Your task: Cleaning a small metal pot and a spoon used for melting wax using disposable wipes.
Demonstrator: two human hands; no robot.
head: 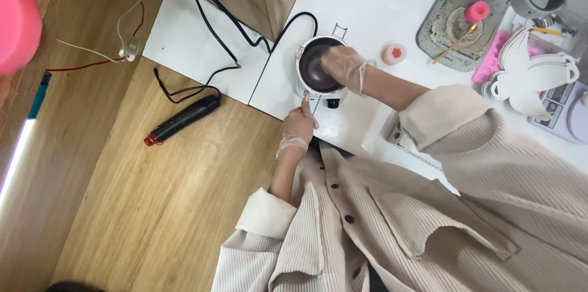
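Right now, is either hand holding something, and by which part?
The left hand grips the thin wire handle of the small dark pot. The right hand reaches into the pot; a hold there cannot be told.

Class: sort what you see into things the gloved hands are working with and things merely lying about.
In use: small melting pot; right hand over it; left hand at its handle.

Lying about: black heat gun; gold spoon; white butterfly cut-outs.
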